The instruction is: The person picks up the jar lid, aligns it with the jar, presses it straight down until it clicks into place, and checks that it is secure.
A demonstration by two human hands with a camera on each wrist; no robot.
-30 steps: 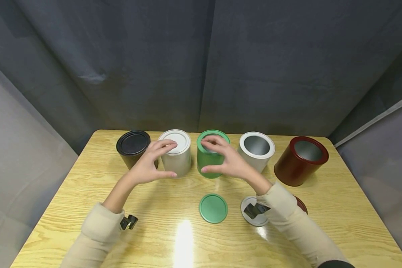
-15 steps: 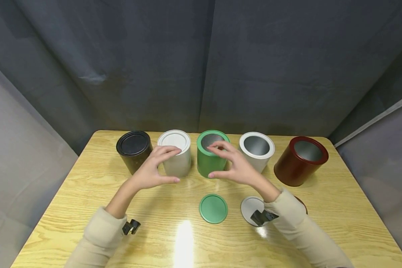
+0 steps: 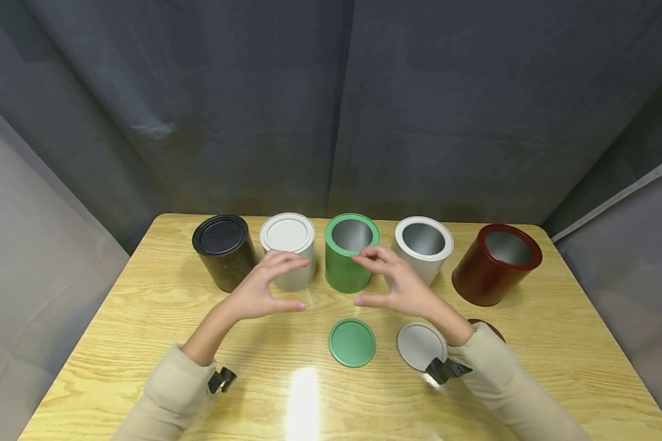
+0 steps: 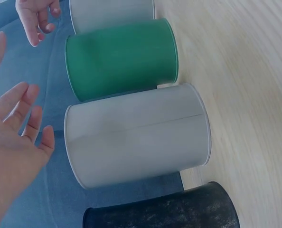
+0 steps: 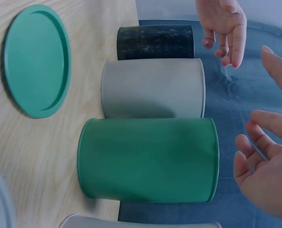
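Note:
My left hand [image 3: 262, 290] hovers with thumb and fingers spread apart, holding nothing. It overlaps the lower front of a lidded white can [image 3: 296, 274] in the head view; a lidded black can [image 3: 226, 260] stands to its left. Empty too, my right hand [image 3: 399, 286] hovers in a similar C shape in front of a lidless green can [image 3: 346, 269] and a lidless white can [image 3: 427, 265]. In the right wrist view its fingers are beside the top end of the green can [image 5: 148, 159], with a gap between. A green lid [image 3: 352, 343] lies flat on the table below the hands.
A lidless dark red can [image 3: 485, 278] stands at the right end of the row. Near my right sleeve [image 3: 491, 367] lie a pale grey lid [image 3: 419, 344] and a dark red lid [image 3: 488, 329], partly covered by the sleeve. Dark curtains [image 3: 331, 110] hang behind the wooden table [image 3: 265, 392].
Both hands have drawn back toward the near side and shifted somewhat to the right, uncovering more of the green and white can tops. Cans and lids stay where they were.

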